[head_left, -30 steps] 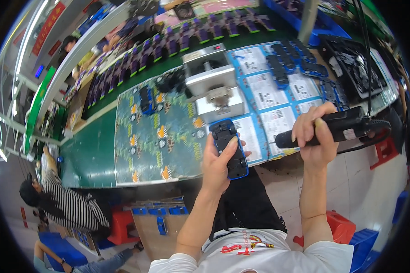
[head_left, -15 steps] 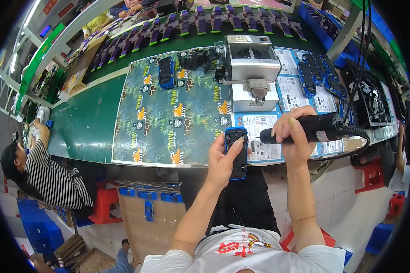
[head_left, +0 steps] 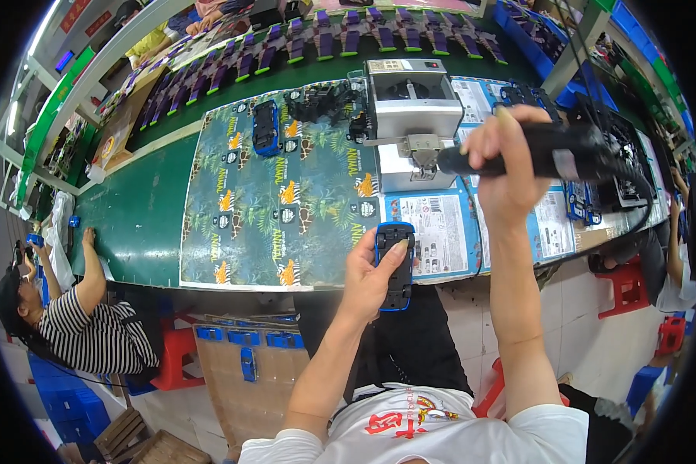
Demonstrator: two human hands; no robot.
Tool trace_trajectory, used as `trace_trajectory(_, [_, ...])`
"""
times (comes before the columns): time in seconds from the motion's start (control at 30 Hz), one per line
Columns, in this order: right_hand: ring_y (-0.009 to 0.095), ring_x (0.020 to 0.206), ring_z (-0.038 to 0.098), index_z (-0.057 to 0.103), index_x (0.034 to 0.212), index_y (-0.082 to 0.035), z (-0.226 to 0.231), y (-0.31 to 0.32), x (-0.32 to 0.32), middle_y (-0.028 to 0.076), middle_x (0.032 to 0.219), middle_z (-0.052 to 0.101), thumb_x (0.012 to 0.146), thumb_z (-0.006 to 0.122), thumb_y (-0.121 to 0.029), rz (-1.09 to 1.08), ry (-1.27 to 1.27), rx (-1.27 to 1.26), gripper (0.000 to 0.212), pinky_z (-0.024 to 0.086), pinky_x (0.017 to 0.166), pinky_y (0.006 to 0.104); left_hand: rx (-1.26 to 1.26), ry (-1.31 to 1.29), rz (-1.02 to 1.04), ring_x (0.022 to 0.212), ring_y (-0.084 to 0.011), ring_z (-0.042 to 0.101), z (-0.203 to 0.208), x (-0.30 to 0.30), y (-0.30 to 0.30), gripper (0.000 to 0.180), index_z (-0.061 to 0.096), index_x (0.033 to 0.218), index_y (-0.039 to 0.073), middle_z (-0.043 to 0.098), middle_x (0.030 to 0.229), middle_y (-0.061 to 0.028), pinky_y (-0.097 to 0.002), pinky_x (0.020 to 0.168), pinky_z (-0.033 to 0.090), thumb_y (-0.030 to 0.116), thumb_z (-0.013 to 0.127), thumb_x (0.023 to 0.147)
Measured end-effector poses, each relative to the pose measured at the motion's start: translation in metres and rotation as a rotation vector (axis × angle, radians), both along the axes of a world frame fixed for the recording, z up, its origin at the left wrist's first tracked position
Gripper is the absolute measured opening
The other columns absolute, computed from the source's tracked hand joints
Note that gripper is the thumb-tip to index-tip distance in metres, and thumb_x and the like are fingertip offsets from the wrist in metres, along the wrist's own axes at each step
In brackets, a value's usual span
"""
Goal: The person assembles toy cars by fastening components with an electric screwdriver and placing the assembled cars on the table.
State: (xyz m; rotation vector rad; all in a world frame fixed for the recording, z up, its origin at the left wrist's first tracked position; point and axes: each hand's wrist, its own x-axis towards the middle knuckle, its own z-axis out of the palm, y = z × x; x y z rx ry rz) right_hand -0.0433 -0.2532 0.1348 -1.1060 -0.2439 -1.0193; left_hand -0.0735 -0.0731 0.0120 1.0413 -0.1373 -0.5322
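My left hand (head_left: 361,280) is closed round a blue toy car (head_left: 397,271), its black underside facing up, just past the bench's front edge. The thumb lies on that underside. In my right hand (head_left: 509,166) is a black electric screwdriver (head_left: 584,151), held level with its nose pointing left. Its tip is at the front bracket of a silver box-shaped screw feeder (head_left: 416,114); whether it touches cannot be made out. Another blue toy car (head_left: 265,128) lies on the animal-printed sheet (head_left: 263,201), beside loose black parts (head_left: 325,105).
Printed blue-and-white card sheets (head_left: 433,224) cover the bench right of the animal sheet. More blue cars (head_left: 582,203) lie there, partly behind my right arm. Purple-and-green pieces (head_left: 325,39) line the far side. A person in a striped shirt (head_left: 85,329) sits at left.
My right hand has lifted the screwdriver up and away from the held car to the screw feeder. The left hand keeps the car. The person at left has reached an arm onto the bench.
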Motion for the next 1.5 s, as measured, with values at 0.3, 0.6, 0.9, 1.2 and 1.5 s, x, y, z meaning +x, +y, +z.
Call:
trace_trajectory(0.3, [0.007,0.044,0.052,0.062,0.08,-0.002,0.011,0.014,0.027,0.001,0.06,0.059,0.082,0.076,-0.004,-0.117,0.152,-0.326,0.014,0.04,0.044,0.0206,0.01,0.039,-0.007,0.086,-0.0191,0.071,0.007,0.003,-0.003,0.023,0.062,0.114,0.0,0.071,0.101,-0.0129,-0.0332,0.078,0.059,0.009,0.065,0.094])
trace_trajectory(0.6, [0.008,0.042,0.048,0.06,0.08,-0.005,0.002,0.009,0.021,0.0,0.054,0.054,0.083,0.077,-0.014,0.057,0.493,-0.231,0.02,0.037,0.043,0.0235,-0.053,0.073,0.053,0.084,-0.0181,0.069,0.0,0.004,-0.003,0.022,0.061,0.115,0.001,0.07,0.101,-0.0121,-0.0314,0.076,0.057,0.008,0.065,0.094])
trace_trajectory(0.9, [0.014,0.046,0.046,0.047,0.094,-0.003,0.004,0.021,-0.039,0.004,0.061,0.047,0.093,0.06,-0.014,0.318,0.024,0.081,0.017,0.046,0.05,0.0317,-0.04,0.053,0.048,0.084,-0.0154,0.069,0.005,0.004,-0.006,0.024,0.059,0.115,0.001,0.07,0.1,-0.0093,-0.03,0.076,0.057,0.01,0.066,0.093])
trace_trajectory(1.2, [0.012,0.05,0.052,0.051,0.095,-0.001,-0.01,0.045,-0.039,0.006,0.066,0.054,0.088,0.068,-0.006,0.316,0.087,0.031,0.019,0.047,0.052,0.0276,-0.051,0.045,0.043,0.082,-0.0091,0.066,0.006,0.003,-0.001,0.029,0.058,0.118,0.0,0.068,0.097,-0.0053,-0.0258,0.073,0.057,0.01,0.068,0.092])
trace_trajectory(1.5, [0.02,0.077,0.058,0.06,0.088,-0.011,-0.046,0.045,-0.034,0.004,0.08,0.058,0.066,0.083,-0.028,-0.117,0.192,-0.368,0.037,0.045,0.069,0.0341,0.064,-0.132,0.036,0.119,-0.0218,0.055,-0.031,0.006,0.003,0.048,0.05,0.134,-0.005,0.054,0.133,-0.0131,-0.0359,0.102,0.045,0.009,0.061,0.089])
